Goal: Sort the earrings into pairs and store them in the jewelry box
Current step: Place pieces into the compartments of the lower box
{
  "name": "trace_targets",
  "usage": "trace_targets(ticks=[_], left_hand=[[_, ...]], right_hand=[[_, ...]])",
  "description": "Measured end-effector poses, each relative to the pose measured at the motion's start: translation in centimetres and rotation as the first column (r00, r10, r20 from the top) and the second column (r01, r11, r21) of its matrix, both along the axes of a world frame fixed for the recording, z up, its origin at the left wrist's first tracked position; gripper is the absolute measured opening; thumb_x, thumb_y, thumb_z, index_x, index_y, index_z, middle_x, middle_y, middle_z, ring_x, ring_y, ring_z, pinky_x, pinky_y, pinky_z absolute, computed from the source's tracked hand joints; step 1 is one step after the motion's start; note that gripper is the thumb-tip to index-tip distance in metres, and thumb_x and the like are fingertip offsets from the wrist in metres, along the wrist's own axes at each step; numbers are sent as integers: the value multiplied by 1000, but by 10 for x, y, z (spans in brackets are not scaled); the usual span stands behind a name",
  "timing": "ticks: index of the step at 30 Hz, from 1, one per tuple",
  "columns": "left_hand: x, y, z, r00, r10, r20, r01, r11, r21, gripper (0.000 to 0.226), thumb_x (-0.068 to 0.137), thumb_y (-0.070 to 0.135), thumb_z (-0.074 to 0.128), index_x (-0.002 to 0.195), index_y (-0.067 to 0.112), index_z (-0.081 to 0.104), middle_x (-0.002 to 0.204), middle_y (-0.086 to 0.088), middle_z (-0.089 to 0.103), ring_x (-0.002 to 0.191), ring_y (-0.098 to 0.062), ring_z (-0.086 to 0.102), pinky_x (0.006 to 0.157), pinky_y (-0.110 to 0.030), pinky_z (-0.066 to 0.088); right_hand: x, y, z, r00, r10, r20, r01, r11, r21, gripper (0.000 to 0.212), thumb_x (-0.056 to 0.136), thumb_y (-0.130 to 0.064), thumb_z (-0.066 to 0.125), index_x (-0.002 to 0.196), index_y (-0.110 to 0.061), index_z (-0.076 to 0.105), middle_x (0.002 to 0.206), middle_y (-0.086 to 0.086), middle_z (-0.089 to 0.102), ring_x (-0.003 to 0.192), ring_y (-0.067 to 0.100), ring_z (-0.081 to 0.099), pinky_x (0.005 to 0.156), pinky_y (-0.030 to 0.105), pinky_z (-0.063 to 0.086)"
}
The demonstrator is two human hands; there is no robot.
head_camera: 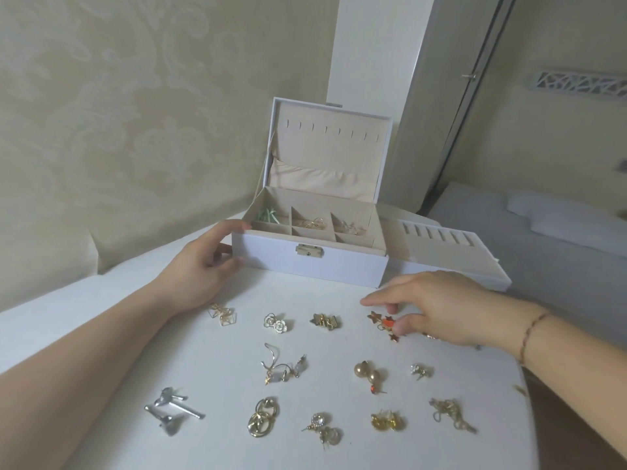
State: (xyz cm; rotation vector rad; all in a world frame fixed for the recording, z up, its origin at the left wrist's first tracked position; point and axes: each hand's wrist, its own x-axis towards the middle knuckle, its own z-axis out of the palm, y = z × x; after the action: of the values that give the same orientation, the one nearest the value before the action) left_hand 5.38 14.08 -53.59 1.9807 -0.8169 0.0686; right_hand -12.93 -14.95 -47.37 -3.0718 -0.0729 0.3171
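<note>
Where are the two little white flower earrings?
In the head view, the white flower earrings lie on the white table in the row nearest the jewelry box, between the square gold earrings on the left and a small gold pair.

**Earrings paired on the table, box open**

I see the white jewelry box [308, 266] standing open, lid upright, with green, gold and pale pieces in its three back compartments. In front of it, earring pairs lie in rows: white rose studs [277, 323], gold ball earrings [370, 374], silver drops [171, 411], and gold star earrings [383, 323].
</note>
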Motion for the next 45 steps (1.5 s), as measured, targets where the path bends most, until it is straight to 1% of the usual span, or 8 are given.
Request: trace_targets(ticks=[8, 17, 25, 27, 31, 34, 39, 45], left_hand=[[-3, -2, 3, 999, -29, 15, 29, 999, -22, 52, 93, 9, 59, 107, 58, 47, 106, 31, 61, 91, -2, 65, 82, -31, 50], [-5, -2, 5, 999, -24, 24, 24, 1000, -15, 53, 93, 8, 58, 107, 58, 46, 109, 33, 59, 95, -4, 64, 92, -42, 51], [-5, -2, 5, 999, -29, 14, 29, 999, -20, 53, 93, 9, 58, 108, 58, 47, 107, 34, 60, 95, -2, 65, 92, -38, 50], [-4, -1, 4, 1000, -29, 11, 29, 999, -23, 51, 93, 9, 58, 110, 56, 48, 108, 33, 60, 96, -3, 65, 93, -37, 50], [-5, -1, 5, 999, -31, 14, 31, 999, -31, 52, 93, 8, 58, 110, 56, 48, 109, 35, 59, 96, 0, 64, 90, -29, 49], [-6, -1, 6, 1000, -22, 21, 22, 1000, -20, 53, 93, 10, 58, 108, 59, 46, 105, 38, 59, 93, 2, 64, 83, -21, 48], [-6, -1, 6, 1000, -22, 14, 22, 1000, -13, 45, 94, 10, 57, 112, 50, 49, 101, 39, 60, 90, 5, 62, 77, -8, 42], [-3, 0, 4, 1000, -16, 6, 16, 1000, 8, 44, 94, 11, 57, 114, 50, 48, 101, 38, 60, 89, 2, 61, 79, -15, 42]], right_hand=[[6, -4, -12, 999, -30, 31, 26, 993, 113, 21, 85, -35, 68, 97, -49, 58, 94, -22, 60, 92, -1, 55, 86, 34, 49], [10, -1, -10, 998, -64, 10, 59, 962, 267, 18, 78, -28, 77, 78, -34, 60, 90, -23, 65, 87, -2, 60, 84, 30, 51], [4, -4, -8, 998, -68, 1, 66, 964, 256, 16, 79, -38, 74, 77, -33, 59, 81, -21, 63, 69, 0, 56, 63, 17, 44], [2, -5, 1, 990, -143, -5, 135, 924, 358, 16, 81, -35, 73, 75, -30, 59, 68, -18, 61, 55, 2, 51, 56, 18, 42], [7, -11, 32, 962, -237, 136, 130, 836, 533, 13, 84, -22, 73, 77, -20, 62, 79, -9, 67, 62, 3, 56, 59, 12, 41], [23, -13, 51, 924, -336, 183, 141, 745, 652, 13, 88, -12, 67, 81, -8, 57, 73, 0, 65, 39, 1, 38, 38, 9, 28], [63, -8, 74, 874, -434, 218, 134, 646, 752, 13, 91, -12, 63, 80, -12, 55, 68, 5, 63, 32, 4, 27, 34, 15, 19], [100, 0, 60, 861, -437, 258, 266, 822, 504, 11, 87, -19, 67, 82, -14, 59, 64, -2, 58, 48, 7, 47, 37, 17, 30]])
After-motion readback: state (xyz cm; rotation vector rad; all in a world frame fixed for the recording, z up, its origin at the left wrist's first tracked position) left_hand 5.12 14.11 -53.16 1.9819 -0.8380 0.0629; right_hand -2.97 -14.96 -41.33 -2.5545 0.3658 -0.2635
